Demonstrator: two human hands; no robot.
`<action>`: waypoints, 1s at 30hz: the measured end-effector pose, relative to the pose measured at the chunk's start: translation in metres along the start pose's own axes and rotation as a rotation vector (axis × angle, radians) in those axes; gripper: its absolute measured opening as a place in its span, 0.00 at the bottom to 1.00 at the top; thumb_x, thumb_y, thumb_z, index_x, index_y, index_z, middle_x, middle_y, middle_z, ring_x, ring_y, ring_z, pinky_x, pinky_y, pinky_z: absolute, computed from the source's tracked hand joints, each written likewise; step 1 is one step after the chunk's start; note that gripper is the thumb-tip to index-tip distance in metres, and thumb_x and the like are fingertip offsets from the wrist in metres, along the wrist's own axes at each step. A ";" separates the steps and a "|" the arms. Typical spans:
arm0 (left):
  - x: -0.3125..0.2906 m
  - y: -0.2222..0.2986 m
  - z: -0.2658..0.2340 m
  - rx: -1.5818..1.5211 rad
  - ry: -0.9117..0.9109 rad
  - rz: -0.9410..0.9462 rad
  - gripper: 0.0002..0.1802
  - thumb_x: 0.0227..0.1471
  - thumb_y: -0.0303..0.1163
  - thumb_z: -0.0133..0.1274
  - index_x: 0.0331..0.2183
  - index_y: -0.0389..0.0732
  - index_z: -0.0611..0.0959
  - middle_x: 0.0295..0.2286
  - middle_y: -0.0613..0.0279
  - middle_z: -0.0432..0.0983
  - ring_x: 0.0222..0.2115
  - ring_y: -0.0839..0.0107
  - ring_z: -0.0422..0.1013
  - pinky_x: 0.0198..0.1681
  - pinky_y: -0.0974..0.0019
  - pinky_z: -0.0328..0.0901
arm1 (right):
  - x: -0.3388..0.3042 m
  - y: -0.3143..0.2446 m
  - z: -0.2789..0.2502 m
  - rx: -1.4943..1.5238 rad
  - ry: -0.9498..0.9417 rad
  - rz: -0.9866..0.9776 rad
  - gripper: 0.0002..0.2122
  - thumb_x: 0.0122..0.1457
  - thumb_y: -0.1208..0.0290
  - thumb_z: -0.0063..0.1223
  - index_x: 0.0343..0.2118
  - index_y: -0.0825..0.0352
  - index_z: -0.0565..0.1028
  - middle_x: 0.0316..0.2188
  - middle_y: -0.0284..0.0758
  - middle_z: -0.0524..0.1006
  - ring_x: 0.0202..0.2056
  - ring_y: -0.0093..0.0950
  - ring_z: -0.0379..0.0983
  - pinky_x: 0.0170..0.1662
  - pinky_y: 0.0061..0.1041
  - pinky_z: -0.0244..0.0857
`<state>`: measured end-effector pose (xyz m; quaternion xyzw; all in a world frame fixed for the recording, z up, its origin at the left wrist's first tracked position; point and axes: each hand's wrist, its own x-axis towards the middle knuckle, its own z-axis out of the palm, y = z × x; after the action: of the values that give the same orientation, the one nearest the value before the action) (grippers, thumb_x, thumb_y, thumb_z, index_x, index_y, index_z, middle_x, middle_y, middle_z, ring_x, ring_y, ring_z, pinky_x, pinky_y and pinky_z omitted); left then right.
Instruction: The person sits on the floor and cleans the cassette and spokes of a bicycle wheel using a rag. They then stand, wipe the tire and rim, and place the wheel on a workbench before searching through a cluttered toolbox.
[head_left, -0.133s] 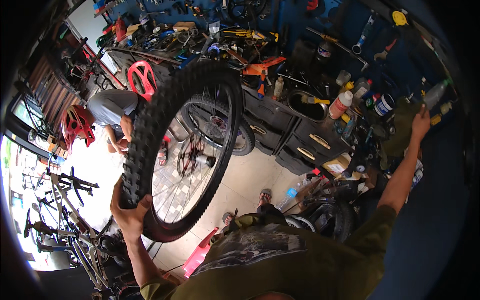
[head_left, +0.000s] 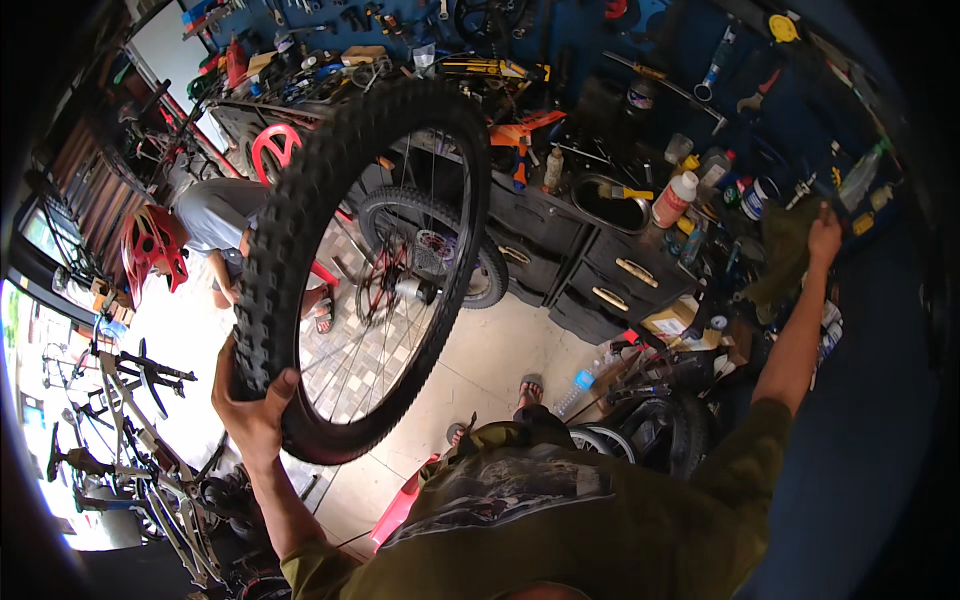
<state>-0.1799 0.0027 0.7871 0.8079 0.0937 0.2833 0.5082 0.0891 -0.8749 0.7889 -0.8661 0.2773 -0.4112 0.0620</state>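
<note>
A bicycle wheel (head_left: 275, 270) with a black knobby tyre is raised in front of me on the left, with its spokes and hub showing. My left hand (head_left: 252, 412) is closed on the lower left of its tyre, thumb on the near sidewall. Out at the far right, my right hand (head_left: 824, 238) grips an olive-green cloth (head_left: 783, 262), which hangs down beside the cluttered bench end. The right fingertips are partly hidden in the shadow there.
A second wheel (head_left: 490, 275) leans against the dark drawer cabinet (head_left: 575, 262). Bottles, a basin (head_left: 605, 207) and tools crowd the bench. A person in a red helmet (head_left: 155, 255) crouches at left. Bicycle frames (head_left: 140, 430) stand nearer, and tyres (head_left: 690, 435) lie at lower right.
The wheel has risen slightly in my left hand. My right hand has come a little inward, bringing the cloth away from the clear bottle at the right.
</note>
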 end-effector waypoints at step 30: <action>0.073 -0.007 -0.003 -0.117 0.151 0.045 0.45 0.41 0.35 0.70 0.54 0.18 0.68 0.46 0.43 0.73 0.44 0.63 0.72 0.51 0.66 0.65 | -0.438 -0.295 -0.030 1.292 -1.444 -0.126 0.25 0.57 0.66 0.56 0.57 0.68 0.67 0.52 0.43 0.74 0.48 0.39 0.75 0.53 0.40 0.67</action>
<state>-0.1210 0.0403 0.8089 0.7551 0.0972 0.3597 0.5394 -0.0294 -0.3910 0.6108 -0.7221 -0.1540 0.1440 0.6589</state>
